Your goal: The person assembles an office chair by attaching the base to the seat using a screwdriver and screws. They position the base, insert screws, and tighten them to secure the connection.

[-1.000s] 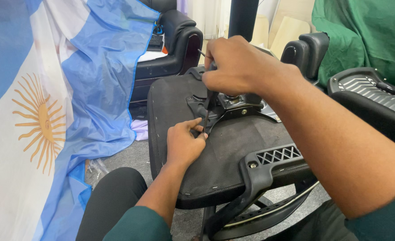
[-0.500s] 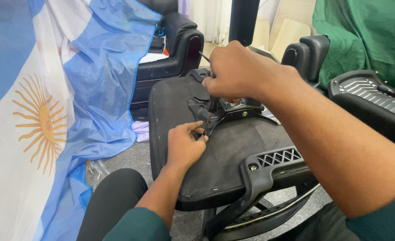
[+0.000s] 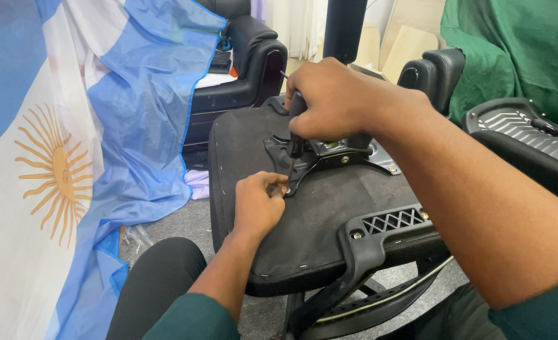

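Observation:
An upturned black office chair seat (image 3: pixel 317 226) lies in front of me, its metal mounting plate (image 3: pixel 335 154) facing up. My right hand (image 3: pixel 339 101) grips the dark handle of a screwdriver (image 3: pixel 293 148), whose shaft points down at a screw on the plate's near left corner. My left hand (image 3: pixel 257 204) rests on the seat underside, fingers pinched around the screw at the screwdriver's tip. A black armrest bracket (image 3: pixel 386 230) is fixed at the seat's near right edge.
A light blue and white flag with a yellow sun (image 3: pixel 58 170) hangs at the left. A black padded armchair (image 3: pixel 247 63) stands behind the seat. Green cloth (image 3: pixel 512 50) covers something at the back right. Another black chair part (image 3: pixel 524 135) lies at the right.
My right hand has shifted slightly on the screwdriver handle. My left hand stays at the screw.

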